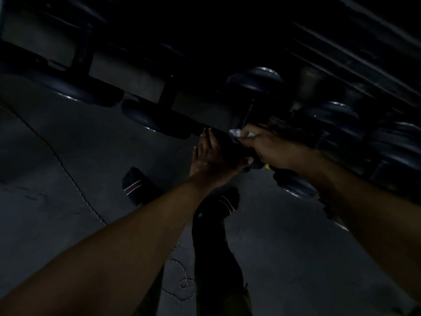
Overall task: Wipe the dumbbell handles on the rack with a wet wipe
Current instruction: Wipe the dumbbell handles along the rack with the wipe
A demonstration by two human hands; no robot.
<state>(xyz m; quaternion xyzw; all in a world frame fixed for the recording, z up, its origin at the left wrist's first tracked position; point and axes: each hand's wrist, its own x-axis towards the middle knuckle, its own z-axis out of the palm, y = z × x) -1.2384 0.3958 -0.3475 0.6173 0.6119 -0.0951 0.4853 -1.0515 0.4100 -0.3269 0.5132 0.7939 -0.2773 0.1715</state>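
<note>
The scene is very dark. A dumbbell rack (145,71) runs across the top with black round-headed dumbbells on it. My right hand (264,144) pinches a crumpled white wet wipe (237,132) at the near end of the handle (248,112) of a dumbbell (255,80). My left hand (209,153) lies flat with straight fingers against the near dark head of that dumbbell, just left of the wipe. The lower part of the handle is hidden behind my hands.
More dumbbells sit on the rack to the left (155,117) and right (335,115). One dumbbell head (293,183) lies low near the floor at right. My two feet in dark socks (136,185) stand on the grey floor (57,179).
</note>
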